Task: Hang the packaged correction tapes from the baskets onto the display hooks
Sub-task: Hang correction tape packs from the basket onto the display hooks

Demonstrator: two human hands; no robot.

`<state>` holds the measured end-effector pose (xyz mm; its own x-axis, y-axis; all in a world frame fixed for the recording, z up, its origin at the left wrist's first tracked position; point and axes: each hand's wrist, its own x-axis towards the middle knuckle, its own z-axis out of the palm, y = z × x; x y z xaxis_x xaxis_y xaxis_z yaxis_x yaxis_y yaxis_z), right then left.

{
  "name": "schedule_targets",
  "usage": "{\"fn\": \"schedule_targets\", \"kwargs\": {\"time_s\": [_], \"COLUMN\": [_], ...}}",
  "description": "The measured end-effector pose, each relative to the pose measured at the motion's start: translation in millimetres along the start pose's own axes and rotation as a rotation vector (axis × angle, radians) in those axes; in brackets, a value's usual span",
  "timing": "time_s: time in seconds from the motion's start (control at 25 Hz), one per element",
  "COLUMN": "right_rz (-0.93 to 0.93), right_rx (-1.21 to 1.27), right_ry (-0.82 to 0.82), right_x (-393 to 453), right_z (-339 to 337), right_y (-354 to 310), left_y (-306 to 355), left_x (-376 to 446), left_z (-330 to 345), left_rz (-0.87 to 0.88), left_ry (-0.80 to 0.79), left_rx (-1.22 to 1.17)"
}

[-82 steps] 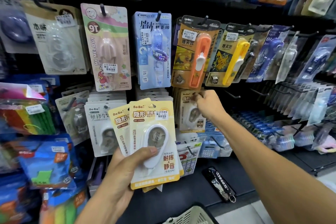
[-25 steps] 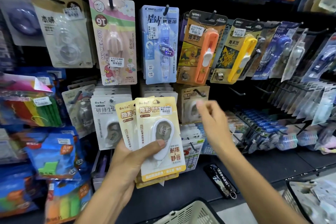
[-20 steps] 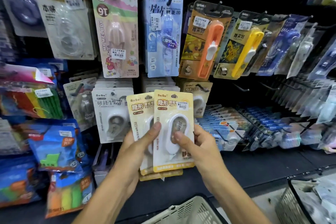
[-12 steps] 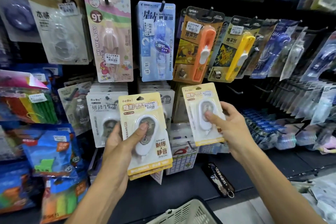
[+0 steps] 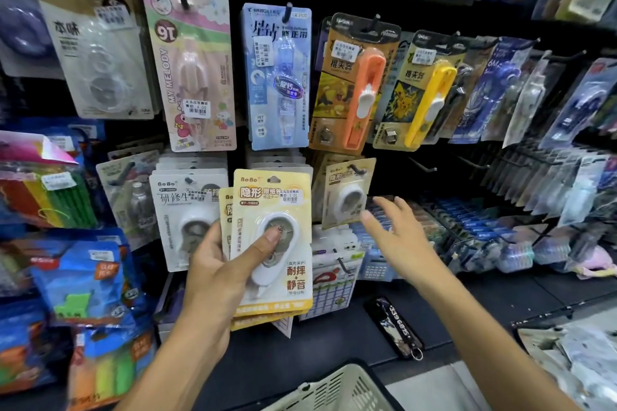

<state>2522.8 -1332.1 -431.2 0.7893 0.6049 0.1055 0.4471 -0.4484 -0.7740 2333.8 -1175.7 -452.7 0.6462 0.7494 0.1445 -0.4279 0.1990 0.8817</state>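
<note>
Yellow-carded correction tapes make up a small stack not yet hung, gripped in the left hand with the thumb pressed on the top blister, while one matching pack already hangs on its display hook just right of the stack. By my guess several packs remain, and the basket sits at the bottom edge. Just below that hung pack, the right hand hovers, its grip spread and holding nothing.

My left hand is raised in front of me, forearm coming up from the lower left, its fingers curled behind a small stack of yellow correction tape packs and the thumb pressed flat across the front one. My right hand reaches forward from the lower right, arm nearly straight, palm down, fingers spread and relaxed, holding nothing.
</note>
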Motion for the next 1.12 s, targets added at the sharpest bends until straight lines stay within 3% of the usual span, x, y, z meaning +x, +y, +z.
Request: {"fn": "schedule_targets", "kwargs": {"time_s": [0.12,0.2,0.36,0.6,0.8,0.92,1.0,1.04,1.12], "right_rz": [-0.176,-0.249,-0.14,-0.057,-0.019,-0.009,-0.128,-0.21,-0.279], "right_rx": [0.467,0.539,0.803,0.657,0.549,0.15,-0.097,-0.04,0.389], "right_ry": [-0.114,-0.055,0.081,0.245,0.399,0.401,0.463,0.48,0.283], "right_x": [-35.9,-44.3,-30.5,-9.6,1.7,19.6,16.6,9.6,-9.8], "right_z": [32.6,50.0,39.5,14.2,8.7,10.9,17.6,24.7,45.8], "right_y": [-20.5,-25.1,-26.8,7.1,26.8,17.9,1.6,-6.3,-21.8], "left_y": [-0.2,-0.7,3.6,6.5,-0.1,2.0,1.8,0.0,-3.6], "left_x": [2.3,2.8,8.5,27.6,33.8,34.4,33.4,33.1,28.7], "left_z": [6.8,11.3,10.8,22.0,16.4,19.2,20.5,20.1,21.7], "left_rz": [0.002,-0.005,0.006,0.028,-0.016,-0.005,0.019,0.027,0.025], "left_ry": [-0.032,-0.064,-0.042,-0.044,0.006,-0.002,0.019,0.041,0.031], "left_rx": [0.102,0.11,0.056,0.162,0.112,0.121,0.117,0.113,0.091]}}
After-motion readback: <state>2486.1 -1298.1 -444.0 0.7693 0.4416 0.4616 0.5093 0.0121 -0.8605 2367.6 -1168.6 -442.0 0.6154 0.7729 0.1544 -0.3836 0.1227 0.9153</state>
